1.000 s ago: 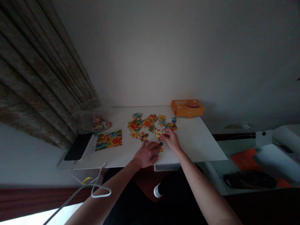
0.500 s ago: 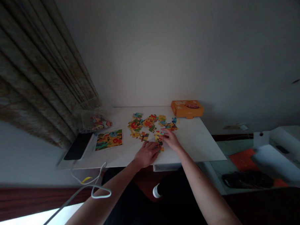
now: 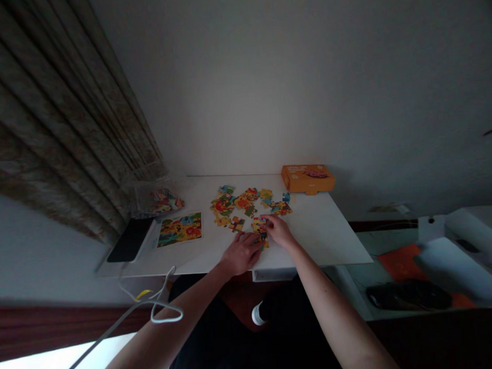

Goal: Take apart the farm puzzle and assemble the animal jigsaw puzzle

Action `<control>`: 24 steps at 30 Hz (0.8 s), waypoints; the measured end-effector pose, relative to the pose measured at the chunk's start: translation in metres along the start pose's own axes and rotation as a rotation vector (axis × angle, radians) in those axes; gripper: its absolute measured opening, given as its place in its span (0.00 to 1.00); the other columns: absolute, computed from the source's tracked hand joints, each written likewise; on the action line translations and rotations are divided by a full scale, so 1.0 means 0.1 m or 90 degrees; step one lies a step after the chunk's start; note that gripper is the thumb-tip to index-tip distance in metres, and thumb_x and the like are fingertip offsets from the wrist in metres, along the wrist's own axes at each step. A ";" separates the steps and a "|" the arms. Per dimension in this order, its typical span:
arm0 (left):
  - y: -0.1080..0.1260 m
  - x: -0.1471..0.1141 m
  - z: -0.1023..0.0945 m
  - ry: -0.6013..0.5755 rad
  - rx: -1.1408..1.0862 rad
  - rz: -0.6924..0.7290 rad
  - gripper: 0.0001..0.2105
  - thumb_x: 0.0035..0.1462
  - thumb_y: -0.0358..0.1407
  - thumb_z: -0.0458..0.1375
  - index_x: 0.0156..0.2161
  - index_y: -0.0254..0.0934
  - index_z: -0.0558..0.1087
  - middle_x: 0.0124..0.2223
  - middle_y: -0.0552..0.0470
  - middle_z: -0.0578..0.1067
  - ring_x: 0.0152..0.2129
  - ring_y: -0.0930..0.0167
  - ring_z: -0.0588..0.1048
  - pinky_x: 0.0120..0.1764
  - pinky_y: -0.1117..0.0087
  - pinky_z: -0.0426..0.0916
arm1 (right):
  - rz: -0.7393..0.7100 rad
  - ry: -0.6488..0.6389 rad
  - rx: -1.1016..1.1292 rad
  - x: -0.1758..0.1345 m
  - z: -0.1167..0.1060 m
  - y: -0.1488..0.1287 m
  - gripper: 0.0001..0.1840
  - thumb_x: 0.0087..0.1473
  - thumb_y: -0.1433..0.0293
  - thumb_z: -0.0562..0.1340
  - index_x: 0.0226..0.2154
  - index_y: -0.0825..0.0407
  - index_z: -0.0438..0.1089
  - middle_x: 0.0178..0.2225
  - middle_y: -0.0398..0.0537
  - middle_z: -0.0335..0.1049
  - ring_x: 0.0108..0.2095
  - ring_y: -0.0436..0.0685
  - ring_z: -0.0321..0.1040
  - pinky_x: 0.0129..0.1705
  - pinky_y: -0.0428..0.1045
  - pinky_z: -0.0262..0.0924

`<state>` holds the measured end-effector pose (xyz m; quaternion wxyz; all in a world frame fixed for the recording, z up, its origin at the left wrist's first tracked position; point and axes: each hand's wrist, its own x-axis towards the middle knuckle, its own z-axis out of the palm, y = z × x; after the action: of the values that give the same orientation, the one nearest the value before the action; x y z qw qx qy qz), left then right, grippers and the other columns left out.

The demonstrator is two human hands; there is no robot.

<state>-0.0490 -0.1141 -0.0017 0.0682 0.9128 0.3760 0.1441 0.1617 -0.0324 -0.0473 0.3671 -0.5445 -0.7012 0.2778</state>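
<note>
Near the table's front edge, my left hand (image 3: 241, 254) rests with its fingers close together on a small group of joined jigsaw puzzle pieces (image 3: 256, 226), holding it against the tabletop. My right hand (image 3: 278, 231) is closed in a pinch at the upper right of the same group. What its fingertips grip looks like a puzzle piece, partly hidden by the fingers. Beyond the hands lie more puzzle pieces (image 3: 223, 205) in yellow, red and green, some joined into clusters. Another puzzle cluster (image 3: 281, 207) is just past my right hand.
A printed picture card (image 3: 179, 229) lies to the left, beside a dark tablet or phone (image 3: 130, 240). Behind them sits a clear plastic bag (image 3: 161, 199) with colourful pieces inside. An orange box (image 3: 309, 178) stands at the back right. A white cable (image 3: 165, 306) hangs at the front left.
My right hand has drawn slightly down and in towards the puzzle group, its fingers bending closer to it. My left hand stays in place.
</note>
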 end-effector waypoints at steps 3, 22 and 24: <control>0.00 0.00 0.01 -0.001 0.004 -0.004 0.18 0.69 0.38 0.52 0.60 0.43 0.75 0.60 0.43 0.74 0.57 0.58 0.71 0.61 0.52 0.59 | -0.023 0.015 -0.015 -0.02 0.02 -0.03 0.16 0.53 0.68 0.68 0.45 0.47 0.78 0.43 0.48 0.79 0.33 0.54 0.71 0.40 0.50 0.67; -0.04 0.01 0.06 -0.006 -0.033 -0.020 0.19 0.70 0.34 0.51 0.63 0.46 0.70 0.67 0.45 0.69 0.66 0.62 0.65 0.70 0.40 0.38 | -0.171 -0.013 -0.074 -0.34 -0.06 -0.24 0.16 0.62 0.72 0.61 0.48 0.43 0.79 0.52 0.49 0.78 0.53 0.62 0.71 0.57 0.60 0.64; -0.04 0.02 0.05 -0.006 -0.036 -0.019 0.19 0.69 0.34 0.52 0.62 0.46 0.70 0.67 0.45 0.69 0.66 0.62 0.64 0.71 0.41 0.39 | -0.175 -0.025 -0.140 -0.41 -0.08 -0.28 0.18 0.62 0.73 0.60 0.51 0.41 0.77 0.56 0.48 0.76 0.55 0.64 0.69 0.57 0.62 0.61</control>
<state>-0.0488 -0.1101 -0.0071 0.0981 0.9054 0.3849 0.1496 0.1577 -0.0797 -0.0292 0.3260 -0.4748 -0.8021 0.1576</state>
